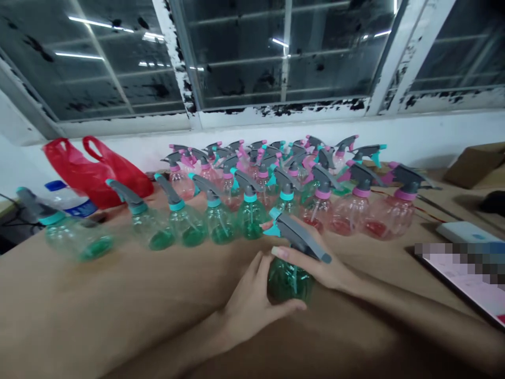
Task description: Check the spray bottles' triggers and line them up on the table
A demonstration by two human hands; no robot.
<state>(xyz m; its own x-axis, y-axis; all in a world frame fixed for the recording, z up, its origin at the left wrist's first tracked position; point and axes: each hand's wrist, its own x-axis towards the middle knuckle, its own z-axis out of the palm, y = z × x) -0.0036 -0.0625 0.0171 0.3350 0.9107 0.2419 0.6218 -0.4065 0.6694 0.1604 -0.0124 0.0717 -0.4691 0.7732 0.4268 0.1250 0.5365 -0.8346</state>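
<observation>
A green spray bottle with a grey and teal trigger head stands on the brown table in front of me. My left hand wraps around the bottle's round body from the left. From the right, my right hand grips its neck and trigger head. Both hands are closed on it.
Behind stand several green spray bottles in a row and several pink ones massed toward the wall. At the left lie a red plastic bag and a blue-capped water bottle. A phone and a cardboard box are at the right.
</observation>
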